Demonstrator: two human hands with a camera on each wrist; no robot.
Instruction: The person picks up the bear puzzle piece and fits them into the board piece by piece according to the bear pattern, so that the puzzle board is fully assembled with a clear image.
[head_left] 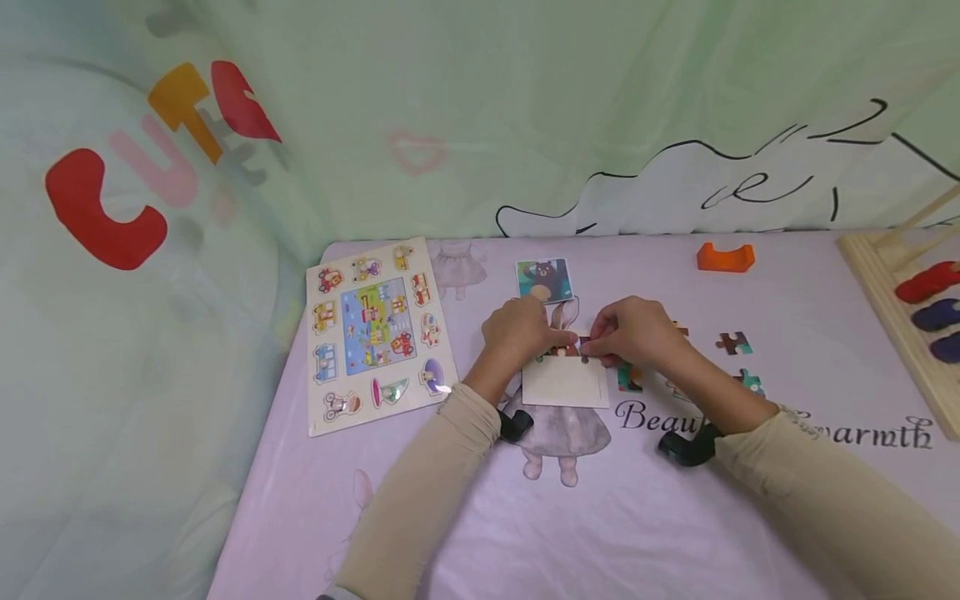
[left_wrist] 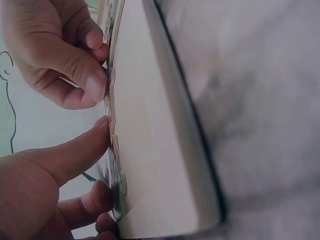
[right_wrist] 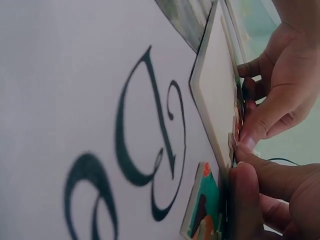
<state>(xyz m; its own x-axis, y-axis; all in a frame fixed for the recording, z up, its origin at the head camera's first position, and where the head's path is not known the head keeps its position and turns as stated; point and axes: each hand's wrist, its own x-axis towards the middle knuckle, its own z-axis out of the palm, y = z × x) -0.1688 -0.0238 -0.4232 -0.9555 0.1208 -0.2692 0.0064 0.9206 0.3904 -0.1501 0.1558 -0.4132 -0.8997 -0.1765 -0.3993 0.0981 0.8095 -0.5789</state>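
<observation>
A pale wooden puzzle board lies at mid-table, its upper part filled with brown and teal jigsaw pieces. My left hand is at the board's upper left; its thumb presses on the pieces and the other fingers rest by the edge. Opposite it, my right hand pinches a small puzzle piece at the upper right, mostly hidden by the fingertips. Both thumbs nearly meet in the right wrist view. Beside the board lies a loose teal piece. A bear picture card lies just beyond the left hand.
More loose pieces are scattered right of the right hand. At left lies a vehicle puzzle board. An orange block stands near the back edge, and a wooden bead frame at far right. Curtains hang behind the table.
</observation>
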